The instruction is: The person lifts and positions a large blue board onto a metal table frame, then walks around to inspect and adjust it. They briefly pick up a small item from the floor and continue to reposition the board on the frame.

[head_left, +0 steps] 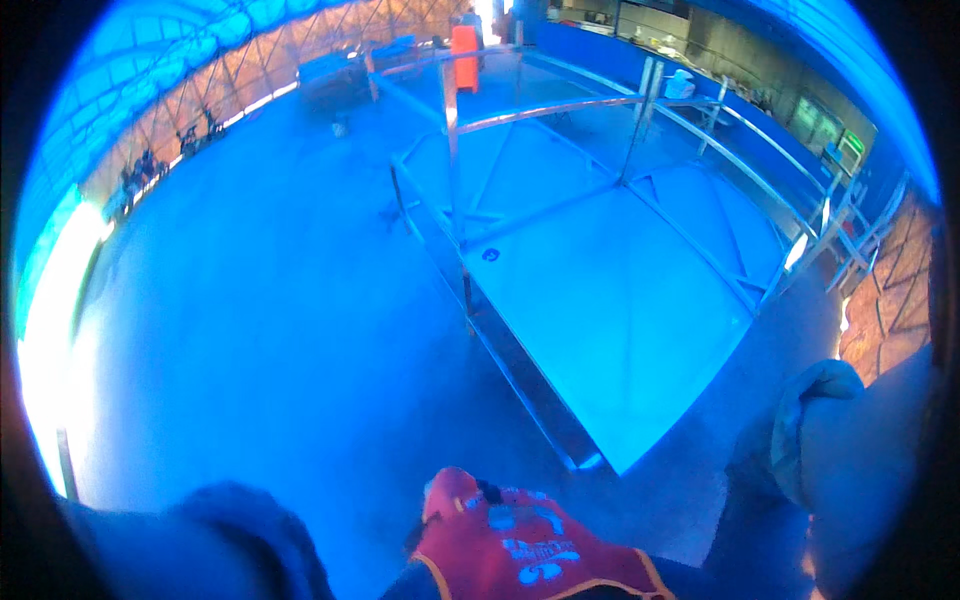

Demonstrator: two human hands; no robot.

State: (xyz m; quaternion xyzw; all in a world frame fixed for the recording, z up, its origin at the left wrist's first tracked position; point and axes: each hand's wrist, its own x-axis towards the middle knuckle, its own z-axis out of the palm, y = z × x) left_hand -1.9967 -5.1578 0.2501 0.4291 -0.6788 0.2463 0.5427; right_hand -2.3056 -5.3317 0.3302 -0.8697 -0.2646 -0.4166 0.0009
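Observation:
Low in the middle, close to me, is a red printed shape with orange edging that looks like work gloves with dark sleeves on either side. My left hand (452, 500) and my right hand (585, 548) seem to be drawn together there, one overlapping the other. Blur and overlap hide where one ends and the other starts. Their fingers do not show clearly, and I make out nothing held. Beyond them, apart from the hands, is a large metal frame (545, 115) of square tubing with upright posts around a flat pale panel (630, 300).
A small dark round spot (491, 256) marks the panel's left part. An orange upright object (465, 58) stands behind the frame. Along the far right wall runs a cluttered counter (690, 55); a white container (680, 84) is nearby. Bright light enters at far left. Everything has a strong blue tint.

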